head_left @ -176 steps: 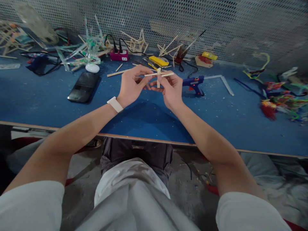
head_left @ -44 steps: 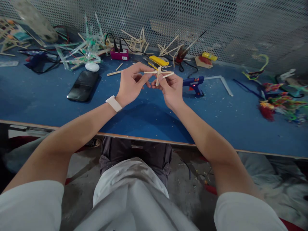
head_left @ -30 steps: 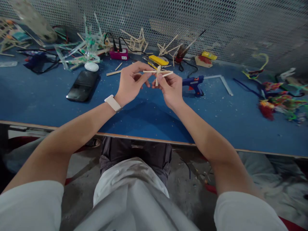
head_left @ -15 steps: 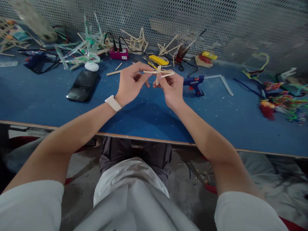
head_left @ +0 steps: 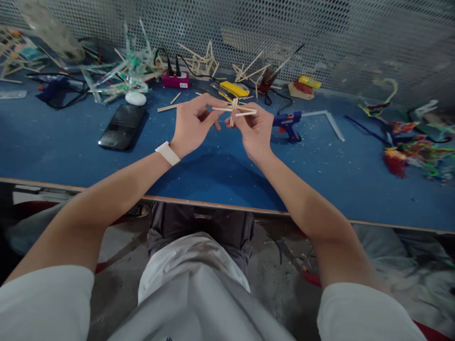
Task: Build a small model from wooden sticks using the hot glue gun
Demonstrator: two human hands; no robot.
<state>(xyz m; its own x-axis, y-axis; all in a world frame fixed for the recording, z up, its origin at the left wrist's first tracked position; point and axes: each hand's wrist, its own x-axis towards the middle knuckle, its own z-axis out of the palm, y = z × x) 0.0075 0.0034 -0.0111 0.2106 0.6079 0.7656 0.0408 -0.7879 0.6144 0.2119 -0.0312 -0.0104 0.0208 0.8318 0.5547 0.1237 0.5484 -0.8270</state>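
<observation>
Between my hands, above the blue table, is a small cross-shaped piece of joined wooden sticks (head_left: 234, 106). My left hand (head_left: 195, 124), with a white band at its wrist, pinches the left arm of the cross between thumb and fingers. On the other side my right hand (head_left: 256, 129) is closed on the right part, its thumb near the joint and one stick lying across its fingers. A blue glue gun (head_left: 290, 124) lies on the table just right of my right hand. The yellow utility knife (head_left: 234, 88) rests behind the sticks. Some fingertips are hidden.
A black phone-like device (head_left: 122, 127) lies left, beside a white oval object (head_left: 135, 98). Behind stand a magenta power adapter (head_left: 176, 79) with cords and several stick structures (head_left: 202, 60). Colourful scraps (head_left: 415, 147) lie at right. A perforated metal panel (head_left: 284, 23) closes the back.
The stick across my right fingers has tilted slightly and sits a little lower. My right hand has shifted marginally right; my left hand has barely moved.
</observation>
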